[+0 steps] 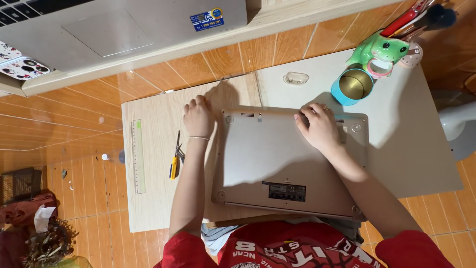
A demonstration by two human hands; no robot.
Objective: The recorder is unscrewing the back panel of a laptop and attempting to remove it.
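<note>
A silver laptop (277,159) lies upside down on a low wooden table (153,198), its underside with a dark label facing up. My right hand (320,126) presses flat on the laptop's far right part, fingers spread, a ring on one finger. My left hand (198,116) rests on the table just left of the laptop's far left corner, fingers curled; whether it holds something small I cannot tell. A thin bracelet circles that wrist. A yellow-handled screwdriver (174,159) lies on the table left of my left forearm.
A clear ruler (137,156) lies along the table's left side. A blue cup (353,86), a green frog pen holder (382,52) and a small clear dish (296,78) stand at the far right. Another laptop (124,30) and phones (20,62) sit on a ledge beyond.
</note>
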